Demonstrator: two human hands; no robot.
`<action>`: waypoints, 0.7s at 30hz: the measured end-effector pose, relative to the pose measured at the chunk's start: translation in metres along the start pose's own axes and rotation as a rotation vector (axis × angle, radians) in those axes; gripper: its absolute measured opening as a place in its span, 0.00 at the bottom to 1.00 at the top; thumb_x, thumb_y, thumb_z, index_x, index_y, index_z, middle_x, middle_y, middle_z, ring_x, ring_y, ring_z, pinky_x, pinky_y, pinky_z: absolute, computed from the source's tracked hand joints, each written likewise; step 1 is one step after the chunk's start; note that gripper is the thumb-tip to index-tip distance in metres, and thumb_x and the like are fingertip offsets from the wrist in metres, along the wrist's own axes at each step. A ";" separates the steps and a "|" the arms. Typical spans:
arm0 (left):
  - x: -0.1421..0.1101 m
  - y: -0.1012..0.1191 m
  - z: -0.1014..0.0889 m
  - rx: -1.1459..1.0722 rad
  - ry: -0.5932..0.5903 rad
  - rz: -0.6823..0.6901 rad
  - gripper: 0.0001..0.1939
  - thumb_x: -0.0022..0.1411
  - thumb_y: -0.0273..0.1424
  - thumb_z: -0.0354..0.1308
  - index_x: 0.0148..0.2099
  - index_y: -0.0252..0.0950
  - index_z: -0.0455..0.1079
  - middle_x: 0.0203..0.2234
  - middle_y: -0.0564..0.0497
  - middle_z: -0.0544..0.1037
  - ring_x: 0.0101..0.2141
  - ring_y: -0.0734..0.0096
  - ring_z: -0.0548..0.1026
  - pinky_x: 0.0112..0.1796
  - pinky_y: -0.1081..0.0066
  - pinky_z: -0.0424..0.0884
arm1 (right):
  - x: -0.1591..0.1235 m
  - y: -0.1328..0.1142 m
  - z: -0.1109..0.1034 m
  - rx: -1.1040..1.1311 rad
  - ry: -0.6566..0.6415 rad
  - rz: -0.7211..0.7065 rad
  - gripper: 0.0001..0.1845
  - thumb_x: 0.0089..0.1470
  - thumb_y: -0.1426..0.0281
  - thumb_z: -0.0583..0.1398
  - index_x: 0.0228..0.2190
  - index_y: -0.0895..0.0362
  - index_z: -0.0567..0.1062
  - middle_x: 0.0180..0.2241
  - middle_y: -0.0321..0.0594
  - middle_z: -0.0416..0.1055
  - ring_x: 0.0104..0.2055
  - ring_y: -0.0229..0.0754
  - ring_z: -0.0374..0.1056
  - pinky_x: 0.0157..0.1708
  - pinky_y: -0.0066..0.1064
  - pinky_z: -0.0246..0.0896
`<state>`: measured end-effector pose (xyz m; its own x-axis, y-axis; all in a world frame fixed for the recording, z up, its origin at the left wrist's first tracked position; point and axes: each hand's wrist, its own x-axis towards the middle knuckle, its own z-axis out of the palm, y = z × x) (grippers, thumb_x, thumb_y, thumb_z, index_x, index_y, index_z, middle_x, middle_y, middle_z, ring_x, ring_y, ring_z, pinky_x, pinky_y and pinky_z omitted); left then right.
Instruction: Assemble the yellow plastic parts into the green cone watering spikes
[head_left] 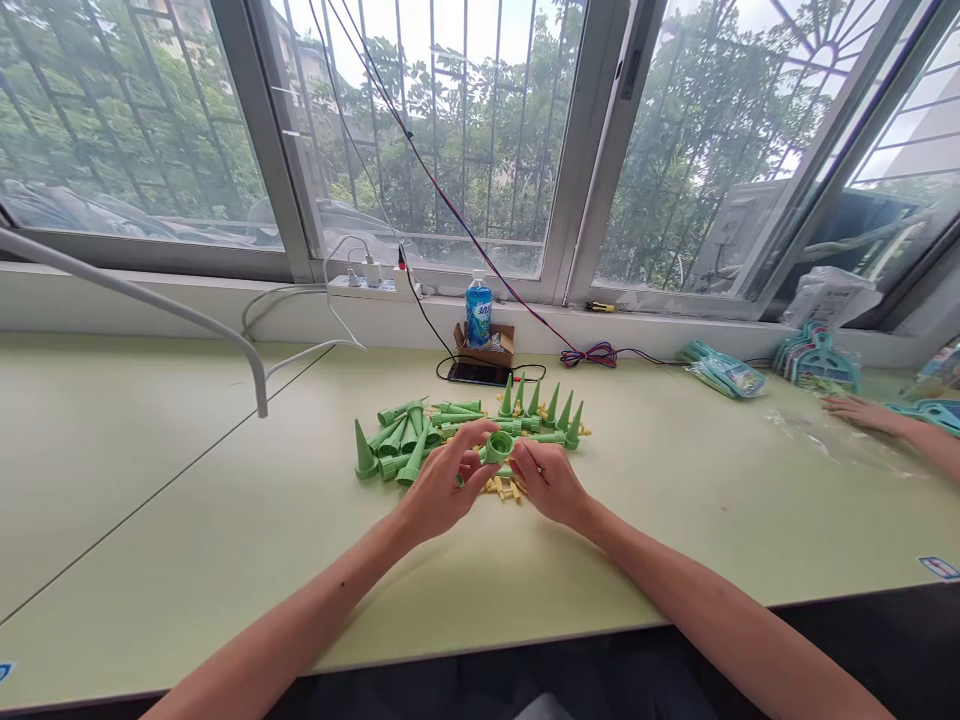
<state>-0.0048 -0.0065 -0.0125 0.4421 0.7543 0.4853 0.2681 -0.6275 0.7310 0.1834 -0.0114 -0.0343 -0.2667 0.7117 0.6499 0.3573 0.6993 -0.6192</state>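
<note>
My left hand (448, 477) grips a green plastic cone spike (499, 447) by its wide end, the hollow mouth turned up toward me. Close against that rim on the right, my right hand (547, 482) is closed in a pinch; whatever sits between its fingertips is hidden. Behind both hands lies a pile of similar green spikes (409, 428). Several more spikes (551, 405) stand upright, points up, at the back right of the pile. Small yellow plastic pieces (504, 490) are scattered on the table just below my hands.
Against the window ledge stand a blue bottle (478, 312) in a small cardboard box (504, 345) and a dark phone (480, 374) with a cable. Coiled wire (589, 355) lies to their right. Another person's hand (862, 412) rests near teal hangers (814, 360) at far right.
</note>
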 end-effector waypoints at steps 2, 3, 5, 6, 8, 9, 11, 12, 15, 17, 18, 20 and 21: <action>0.000 0.000 0.000 -0.008 0.007 -0.009 0.19 0.65 0.37 0.56 0.57 0.43 0.62 0.44 0.47 0.74 0.19 0.85 0.65 0.26 0.75 0.70 | 0.000 0.000 0.001 0.000 0.015 0.012 0.24 0.68 0.61 0.45 0.21 0.55 0.59 0.19 0.32 0.59 0.20 0.33 0.52 0.23 0.28 0.49; 0.000 0.001 0.001 -0.019 0.010 -0.023 0.19 0.65 0.37 0.56 0.57 0.43 0.61 0.45 0.46 0.73 0.20 0.84 0.67 0.26 0.75 0.70 | 0.000 0.001 0.001 -0.001 0.028 0.022 0.24 0.68 0.61 0.45 0.21 0.55 0.60 0.19 0.32 0.59 0.20 0.33 0.53 0.23 0.28 0.50; 0.001 0.002 0.001 -0.053 0.024 -0.047 0.20 0.65 0.39 0.56 0.57 0.44 0.61 0.46 0.45 0.71 0.22 0.82 0.69 0.24 0.76 0.69 | 0.000 0.004 0.000 -0.003 0.069 0.052 0.23 0.68 0.60 0.46 0.22 0.55 0.61 0.19 0.32 0.60 0.20 0.33 0.55 0.22 0.27 0.51; 0.002 0.003 0.002 -0.072 0.038 -0.056 0.20 0.65 0.39 0.56 0.56 0.44 0.60 0.47 0.45 0.70 0.23 0.81 0.70 0.23 0.77 0.69 | 0.000 0.005 0.000 -0.001 0.093 0.070 0.23 0.68 0.60 0.46 0.23 0.55 0.62 0.18 0.32 0.59 0.19 0.33 0.55 0.22 0.27 0.51; 0.004 0.005 0.002 -0.126 0.070 -0.074 0.19 0.65 0.41 0.55 0.55 0.43 0.60 0.44 0.47 0.69 0.22 0.81 0.70 0.20 0.78 0.68 | 0.000 0.008 -0.001 0.000 0.131 0.099 0.21 0.67 0.59 0.47 0.25 0.55 0.64 0.17 0.30 0.58 0.19 0.34 0.55 0.21 0.26 0.51; 0.005 0.005 0.002 -0.171 0.080 -0.088 0.18 0.65 0.42 0.55 0.54 0.43 0.59 0.41 0.49 0.69 0.21 0.81 0.69 0.19 0.78 0.67 | 0.000 0.010 -0.002 -0.002 0.144 0.109 0.21 0.67 0.59 0.48 0.26 0.55 0.65 0.17 0.30 0.58 0.19 0.34 0.55 0.21 0.26 0.51; 0.007 0.007 0.001 -0.298 0.073 -0.133 0.18 0.65 0.45 0.53 0.52 0.42 0.58 0.33 0.54 0.69 0.18 0.81 0.69 0.16 0.78 0.65 | 0.000 0.010 -0.002 -0.018 0.155 0.112 0.19 0.67 0.59 0.49 0.27 0.55 0.66 0.17 0.30 0.58 0.19 0.34 0.55 0.21 0.26 0.52; 0.009 0.008 0.000 -0.368 0.058 -0.166 0.18 0.65 0.46 0.53 0.50 0.41 0.58 0.30 0.55 0.68 0.17 0.80 0.68 0.15 0.78 0.64 | 0.000 0.010 -0.003 -0.031 0.152 0.104 0.19 0.66 0.59 0.49 0.27 0.55 0.66 0.17 0.30 0.59 0.19 0.34 0.55 0.21 0.26 0.52; 0.013 0.011 -0.002 -0.523 0.021 -0.290 0.21 0.63 0.51 0.53 0.46 0.39 0.60 0.25 0.58 0.66 0.16 0.77 0.70 0.13 0.77 0.63 | 0.001 0.007 -0.003 -0.091 0.118 0.027 0.17 0.66 0.60 0.50 0.28 0.55 0.67 0.19 0.31 0.61 0.21 0.34 0.56 0.23 0.26 0.54; 0.014 0.012 -0.003 -0.587 0.007 -0.362 0.22 0.61 0.52 0.54 0.43 0.39 0.61 0.24 0.59 0.64 0.15 0.77 0.69 0.13 0.76 0.63 | 0.002 0.005 -0.003 -0.134 0.082 -0.045 0.16 0.66 0.62 0.50 0.29 0.55 0.67 0.21 0.33 0.63 0.23 0.35 0.58 0.25 0.26 0.55; 0.014 0.013 -0.004 -0.607 -0.007 -0.390 0.23 0.61 0.53 0.54 0.43 0.39 0.61 0.23 0.59 0.64 0.15 0.77 0.69 0.13 0.76 0.63 | 0.002 0.004 -0.004 -0.149 0.062 -0.077 0.16 0.66 0.63 0.51 0.29 0.55 0.68 0.22 0.34 0.64 0.24 0.35 0.59 0.26 0.27 0.55; 0.014 0.013 -0.005 -0.615 -0.050 -0.434 0.22 0.60 0.52 0.56 0.43 0.38 0.61 0.20 0.60 0.63 0.14 0.77 0.68 0.14 0.76 0.63 | 0.002 0.005 -0.004 -0.167 0.023 -0.126 0.15 0.66 0.64 0.51 0.30 0.55 0.68 0.24 0.36 0.66 0.25 0.36 0.60 0.28 0.27 0.56; 0.013 0.013 -0.005 -0.605 -0.073 -0.451 0.22 0.60 0.51 0.57 0.43 0.39 0.61 0.19 0.61 0.63 0.14 0.77 0.67 0.15 0.76 0.63 | 0.002 0.006 -0.003 -0.171 0.008 -0.141 0.15 0.66 0.64 0.51 0.30 0.55 0.68 0.25 0.37 0.66 0.26 0.36 0.60 0.28 0.27 0.56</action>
<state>0.0003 -0.0038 0.0060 0.4626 0.8846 0.0595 -0.0711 -0.0299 0.9970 0.1881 -0.0062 -0.0352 -0.3181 0.6063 0.7288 0.4635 0.7701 -0.4383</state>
